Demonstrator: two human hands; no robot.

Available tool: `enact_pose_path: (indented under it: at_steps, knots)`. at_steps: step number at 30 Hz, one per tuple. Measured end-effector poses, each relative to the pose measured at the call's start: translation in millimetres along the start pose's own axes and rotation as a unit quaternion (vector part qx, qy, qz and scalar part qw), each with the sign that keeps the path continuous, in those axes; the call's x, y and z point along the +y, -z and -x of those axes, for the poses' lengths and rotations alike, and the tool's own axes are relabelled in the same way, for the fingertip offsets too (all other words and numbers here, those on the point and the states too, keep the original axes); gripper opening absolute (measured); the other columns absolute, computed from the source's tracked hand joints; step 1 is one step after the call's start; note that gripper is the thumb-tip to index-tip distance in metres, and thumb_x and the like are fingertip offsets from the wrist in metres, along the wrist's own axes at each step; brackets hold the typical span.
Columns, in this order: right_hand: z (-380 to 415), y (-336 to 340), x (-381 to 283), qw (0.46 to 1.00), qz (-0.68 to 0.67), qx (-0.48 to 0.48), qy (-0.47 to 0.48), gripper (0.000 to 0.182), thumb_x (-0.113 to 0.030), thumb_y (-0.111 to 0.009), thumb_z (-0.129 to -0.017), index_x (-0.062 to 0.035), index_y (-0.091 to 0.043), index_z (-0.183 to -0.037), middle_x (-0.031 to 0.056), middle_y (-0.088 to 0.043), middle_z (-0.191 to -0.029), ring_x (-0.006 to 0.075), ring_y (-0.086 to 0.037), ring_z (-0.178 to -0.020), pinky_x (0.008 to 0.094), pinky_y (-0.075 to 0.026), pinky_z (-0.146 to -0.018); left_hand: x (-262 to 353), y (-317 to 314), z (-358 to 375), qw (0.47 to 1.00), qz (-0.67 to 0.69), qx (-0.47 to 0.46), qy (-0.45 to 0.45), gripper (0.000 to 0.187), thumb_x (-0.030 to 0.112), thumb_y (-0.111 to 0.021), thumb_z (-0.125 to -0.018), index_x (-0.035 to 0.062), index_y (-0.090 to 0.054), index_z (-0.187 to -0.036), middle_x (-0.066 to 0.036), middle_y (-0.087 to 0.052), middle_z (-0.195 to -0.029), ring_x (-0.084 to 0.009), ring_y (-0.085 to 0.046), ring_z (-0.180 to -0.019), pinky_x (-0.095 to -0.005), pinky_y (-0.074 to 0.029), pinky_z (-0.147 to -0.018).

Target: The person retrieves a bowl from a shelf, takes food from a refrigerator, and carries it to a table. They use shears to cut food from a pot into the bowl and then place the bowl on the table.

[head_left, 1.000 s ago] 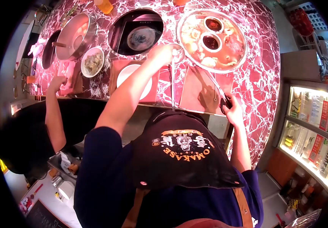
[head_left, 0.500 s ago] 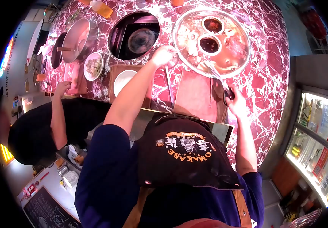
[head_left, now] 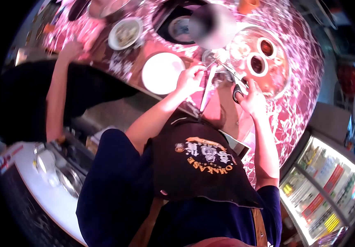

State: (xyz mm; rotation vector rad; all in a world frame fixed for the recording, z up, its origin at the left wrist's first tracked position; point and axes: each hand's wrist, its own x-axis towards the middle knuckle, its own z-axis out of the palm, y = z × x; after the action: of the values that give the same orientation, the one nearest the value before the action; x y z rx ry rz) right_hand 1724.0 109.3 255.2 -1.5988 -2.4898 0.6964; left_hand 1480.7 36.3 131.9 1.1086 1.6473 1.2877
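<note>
My right hand (head_left: pixel 252 99) grips a pair of scissors (head_left: pixel 238 93) by its black handle, the blades pointing up and left. My left hand (head_left: pixel 190 80) is pinched on a thin, stick-like piece (head_left: pixel 210 64) whose kind I cannot tell. Its far end meets the scissor blades in this view. Right beside and beyond both hands lies a big round platter (head_left: pixel 285 84) of food, bearing two small bowls of dark sauce (head_left: pixel 257 65). A long pale utensil (head_left: pixel 206 92) rests on the table just right of my left hand.
Left of my hand stand a white plate (head_left: pixel 163 73) and a bowl of food (head_left: pixel 125 33). A dark round cooker (head_left: pixel 161 20) sits behind them. Another person's hand (head_left: pixel 71 50) is over the table at left. A lit glass-door fridge (head_left: pixel 325 185) stands at right.
The view has shifted and turned. My left hand has come from the platter's left edge toward me, and the scissors have moved off the platter to meet the thin piece.
</note>
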Motion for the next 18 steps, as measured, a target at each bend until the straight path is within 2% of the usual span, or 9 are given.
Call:
enact_pose_path:
  at_steps: [1, 2, 5, 6, 8, 10, 15, 17, 18]
  knots:
    - [1, -6, -22, 0.999, -0.006, -0.001, 0.032, 0.057, -0.024, -0.072, -0.074, -0.008, -0.053, -0.125, 0.0211, -0.063, -0.11, 0.0389, -0.062, -0.104, 0.0466, -0.05, -0.09, 32, 28, 21, 0.997, 0.013, 0.004, 0.071, 0.02, 0.006, -0.057, -0.097, -0.0012, -0.065, -0.113, -0.006, -0.069, -0.09, -0.0113, -0.065, -0.081, -0.0249, -0.051, -0.072]
    - [2, -11, -45, 0.998, -0.028, -0.032, 0.035, 0.057, -0.024, -0.072, -0.074, -0.0083, -0.054, -0.125, 0.02, -0.063, -0.11, 0.0395, -0.062, -0.103, 0.0467, -0.05, -0.09, 13, 50, 35, 0.998, -0.014, 0.009, 0.066, 0.02, 0.007, -0.057, -0.097, -0.0026, -0.063, -0.114, -0.007, -0.069, -0.094, -0.0121, -0.065, -0.084, -0.0251, -0.051, -0.074]
    - [5, -45, -88, 0.992, -0.007, -0.073, 0.102, 0.055, -0.019, -0.071, -0.075, -0.0129, -0.055, -0.128, 0.0186, -0.065, -0.109, 0.0374, -0.064, -0.099, 0.0461, -0.052, -0.085, -15, 101, 82, 0.994, -0.011, 0.111, 0.002, 0.018, 0.006, -0.055, -0.097, -0.0027, -0.064, -0.111, -0.001, -0.062, -0.077, -0.0066, -0.055, -0.069, -0.024, -0.046, -0.062]
    - [5, -53, -97, 0.988, 0.014, -0.112, 0.101, 0.053, -0.015, -0.069, -0.076, -0.0155, -0.056, -0.127, 0.0186, -0.067, -0.105, 0.037, -0.066, -0.093, 0.0463, -0.053, -0.082, -15, 119, 98, 0.993, 0.025, 0.098, 0.066, 0.018, 0.006, -0.056, -0.096, -0.0027, -0.064, -0.11, 0.0, -0.057, -0.072, -0.0056, -0.051, -0.063, -0.0231, -0.043, -0.058]
    - [6, -63, -109, 0.98, 0.035, -0.14, 0.136, 0.051, -0.013, -0.067, -0.077, -0.0161, -0.057, -0.126, 0.0187, -0.068, -0.102, 0.0379, -0.067, -0.088, 0.0467, -0.054, -0.08, -29, 140, 111, 0.987, -0.014, 0.134, 0.084, 0.015, 0.011, -0.06, -0.092, 0.0027, -0.068, -0.102, -0.011, -0.066, -0.073, -0.0164, -0.065, -0.065, -0.0296, -0.049, -0.061]
    - [6, -54, -118, 0.977, 0.052, -0.167, 0.119, 0.052, -0.014, -0.067, -0.076, -0.0148, -0.055, -0.127, 0.018, -0.067, -0.104, 0.0371, -0.067, -0.092, 0.0462, -0.054, -0.081, -38, 155, 114, 0.986, 0.01, 0.139, 0.091, 0.015, 0.011, -0.061, -0.091, 0.0027, -0.068, -0.101, -0.011, -0.066, -0.072, -0.0164, -0.064, -0.064, -0.0293, -0.049, -0.06]
    - [4, -53, -152, 0.975, 0.113, -0.132, 0.14, 0.062, -0.029, -0.073, -0.072, -0.0108, -0.051, -0.127, 0.0203, -0.063, -0.104, 0.0376, -0.063, -0.101, 0.0477, -0.051, -0.088, -29, 178, 116, 0.989, 0.02, 0.111, 0.097, 0.018, 0.011, -0.058, -0.094, 0.0003, -0.066, -0.106, -0.002, -0.057, -0.068, -0.0074, -0.052, -0.061, -0.025, -0.043, -0.057]
    - [1, -65, -171, 0.972, 0.138, -0.104, 0.158, 0.058, -0.023, -0.071, -0.075, -0.0111, -0.052, -0.128, 0.0196, -0.062, -0.101, 0.0364, -0.063, -0.1, 0.0474, -0.052, -0.085, -19, 185, 116, 0.99, -0.068, 0.095, 0.079, 0.015, 0.013, -0.061, -0.09, 0.0058, -0.068, -0.1, -0.016, -0.069, -0.082, -0.0313, -0.069, -0.075, -0.0376, -0.052, -0.065]
    - [0, -72, -173, 0.971, 0.142, -0.088, 0.173, 0.055, -0.02, -0.069, -0.076, -0.0127, -0.053, -0.127, 0.0186, -0.062, -0.1, 0.0362, -0.064, -0.096, 0.0468, -0.053, -0.082, -13, 191, 115, 0.991, -0.068, 0.09, 0.076, 0.015, 0.013, -0.061, -0.09, 0.0058, -0.068, -0.1, -0.016, -0.069, -0.082, -0.0313, -0.069, -0.075, -0.0376, -0.052, -0.065]
